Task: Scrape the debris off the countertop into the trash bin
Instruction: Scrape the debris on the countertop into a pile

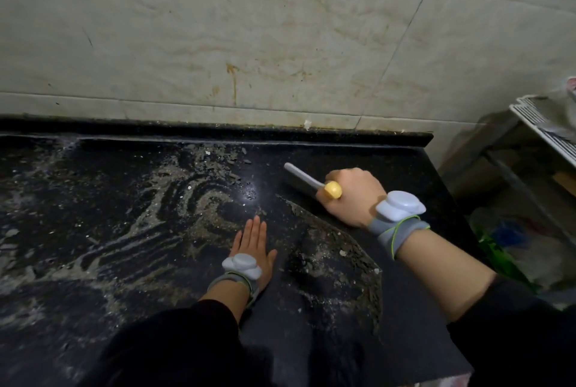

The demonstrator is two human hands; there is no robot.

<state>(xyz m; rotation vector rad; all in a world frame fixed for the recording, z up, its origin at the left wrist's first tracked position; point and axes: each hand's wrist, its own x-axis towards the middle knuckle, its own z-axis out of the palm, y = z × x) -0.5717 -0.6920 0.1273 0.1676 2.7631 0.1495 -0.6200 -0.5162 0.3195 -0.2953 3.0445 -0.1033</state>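
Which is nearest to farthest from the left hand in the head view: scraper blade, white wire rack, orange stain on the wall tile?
From the left hand, flat on the countertop:
1. Scraper blade, up and to the right, held by the right hand.
2. Orange stain on the wall tile, straight up past the counter's back edge.
3. White wire rack, far right, off the counter.

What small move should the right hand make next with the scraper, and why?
Probably draw the scraper toward the right counter edge. The right hand grips it with its blade on the countertop, beside a ridge of debris already gathered near that side. The left hand lies flat and open, apart from the ridge.
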